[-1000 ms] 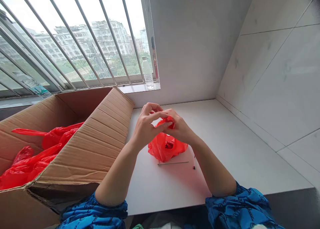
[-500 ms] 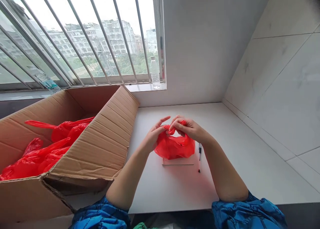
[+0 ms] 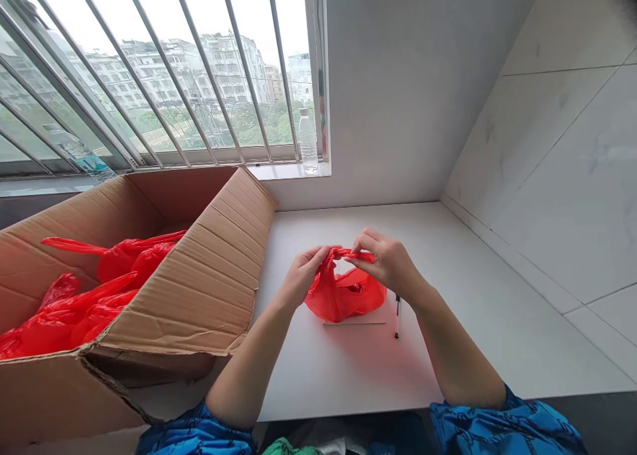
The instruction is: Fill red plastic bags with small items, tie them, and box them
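A red plastic bag point(image 3: 348, 297) rests on the white tabletop between my hands, bulging at its base; its contents are mostly hidden. My left hand point(image 3: 307, 270) is closed on the bag's gathered top at the left. On the other side, my right hand point(image 3: 382, 259) pinches the twisted upper strip of the same bag. A gap shows beneath that strip, above the bag's body. Just under the bag's near side, the edge of a thin flat white item point(image 3: 354, 323) peeks out. A pen point(image 3: 397, 317) lies to the right, below my right wrist.
On the left stands an open cardboard box point(image 3: 194, 289) holding several red plastic bags point(image 3: 119, 289). A clear bottle point(image 3: 308, 142) stands upright on the windowsill, and another bottle point(image 3: 92, 160) leans behind the box. Walls bound the white table point(image 3: 478, 322) at the back and right.
My hands have drawn slightly apart, stretching the bag's top into a twisted strip between them. The left fingers, partly extended before, have closed on it. The bag's body has tipped and spread a little.
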Demonstrator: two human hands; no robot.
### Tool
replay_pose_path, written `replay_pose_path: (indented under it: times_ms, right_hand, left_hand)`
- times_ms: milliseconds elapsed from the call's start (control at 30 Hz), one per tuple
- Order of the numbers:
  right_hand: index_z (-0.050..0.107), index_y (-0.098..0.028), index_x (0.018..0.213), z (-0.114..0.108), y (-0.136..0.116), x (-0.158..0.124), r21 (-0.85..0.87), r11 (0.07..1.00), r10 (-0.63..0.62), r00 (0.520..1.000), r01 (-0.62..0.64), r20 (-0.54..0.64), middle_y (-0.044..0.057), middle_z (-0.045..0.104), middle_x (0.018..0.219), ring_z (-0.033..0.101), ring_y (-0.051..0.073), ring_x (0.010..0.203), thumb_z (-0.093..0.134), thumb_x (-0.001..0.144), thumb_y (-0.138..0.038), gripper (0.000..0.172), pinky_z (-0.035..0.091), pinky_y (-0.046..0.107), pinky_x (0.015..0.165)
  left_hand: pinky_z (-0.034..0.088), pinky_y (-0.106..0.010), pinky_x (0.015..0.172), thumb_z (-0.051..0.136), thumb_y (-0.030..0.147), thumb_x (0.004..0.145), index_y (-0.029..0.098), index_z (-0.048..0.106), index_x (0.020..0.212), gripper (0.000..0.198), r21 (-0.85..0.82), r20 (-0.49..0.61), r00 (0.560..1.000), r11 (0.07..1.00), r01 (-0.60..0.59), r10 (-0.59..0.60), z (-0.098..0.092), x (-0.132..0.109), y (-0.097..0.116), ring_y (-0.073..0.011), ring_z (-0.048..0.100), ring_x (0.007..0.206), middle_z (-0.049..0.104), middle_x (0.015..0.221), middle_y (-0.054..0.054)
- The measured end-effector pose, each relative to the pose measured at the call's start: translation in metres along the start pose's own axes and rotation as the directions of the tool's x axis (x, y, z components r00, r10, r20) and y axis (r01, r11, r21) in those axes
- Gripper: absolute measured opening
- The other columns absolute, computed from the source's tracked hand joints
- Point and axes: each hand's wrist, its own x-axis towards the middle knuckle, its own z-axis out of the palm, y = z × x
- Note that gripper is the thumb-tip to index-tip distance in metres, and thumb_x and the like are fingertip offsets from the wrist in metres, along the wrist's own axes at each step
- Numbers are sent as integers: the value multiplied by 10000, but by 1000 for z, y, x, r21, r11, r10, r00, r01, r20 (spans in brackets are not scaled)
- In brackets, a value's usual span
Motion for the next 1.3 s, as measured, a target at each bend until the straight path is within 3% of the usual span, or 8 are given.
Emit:
replay_pose_path:
  times_ms: [267, 400, 500, 567, 633, 800, 933, 1300]
  right_hand:
    - [581, -240, 684, -17, 29, -98, 274, 889, 337, 929, -367, 153, 14, 609, 731, 574, 200, 709, 664, 875, -476, 314, 454, 335, 658]
    - [662, -234, 729, -21, 43, -124, 280, 820, 414, 855, -499, 311, 24, 656, 779, 610, 206, 749, 631, 888, -510, 320, 501, 364, 730]
    - [701, -276, 1015, -26, 47, -130, 287, 786, 463, 828, -548, 314, 52, 704, 1056, 668, 250, 971, 602, 903, -514, 281, 543, 410, 870]
    - [606, -322, 1258, -24, 50, -129, 194, 820, 511, 841, -539, 177, 68, 612, 1330, 609, 291, 1184, 606, 895, -513, 410, 524, 466, 977]
    - [436, -355, 1445, -14, 53, -122, 29, 892, 448, 890, -452, 88, 68, 430, 1533, 459, 323, 1370, 616, 878, -522, 618, 454, 525, 1078]
    - [94, -279, 1594, 42, 66, -77, -136, 990, 75, 961, -40, 267, 108, 181, 1651, 172, 328, 1517, 604, 857, -612, 956, 199, 567, 1222]
    - [87, -233, 1595, 79, 77, -48, -105, 993, 76, 960, -49, 269, 115, 233, 1637, 171, 276, 1522, 494, 932, -583, 853, 244, 516, 1220]
    - [209, -204, 1579, 107, 95, -59, -179, 975, 179, 938, -130, 297, 79, 265, 1630, 197, 282, 1516, 436, 956, -567, 756, 224, 498, 1234]
  left_hand:
    - [495, -316, 850, 488, 428, 972, 181, 718, 1124, 371, 522, -306, 896, 844, -124, 322, -29, -4, -43, -192, 669, 894, 735, 1000, -78]
    - [478, -336, 935, 460, 443, 985, 193, 685, 1179, 388, 548, -310, 896, 830, -105, 318, -33, -10, -62, -202, 665, 1009, 718, 1079, -86]
    - [429, -383, 1050, 488, 473, 972, 235, 419, 1474, 559, 477, -319, 906, 873, -100, 278, -38, -22, -70, -218, 604, 1201, 644, 1279, -110]
    - [392, -428, 1100, 479, 510, 969, 246, 211, 1564, 704, 460, -306, 930, 887, -43, 204, -42, -32, -73, -242, 511, 1329, 527, 1431, -146]
    - [345, -482, 1137, 451, 549, 967, 242, 225, 1562, 706, 549, -243, 959, 836, 12, 146, -41, -39, -75, -283, 401, 1418, 408, 1528, -163]
    - [161, -565, 1206, 519, 558, 930, 231, 434, 1441, 613, 850, 54, 969, 498, -170, 240, -7, -26, -67, -321, 329, 1448, 382, 1547, -149]
    - [149, -559, 1213, 435, 442, 990, 213, 498, 1354, 434, 909, 138, 952, 346, -231, 272, 14, -1, -69, -289, 302, 1472, 414, 1535, -134]
    - [229, -514, 1217, 356, 356, 1020, 174, 449, 1426, 455, 921, 102, 976, 352, -166, 193, 6, 13, -108, -269, 285, 1487, 384, 1565, -116]
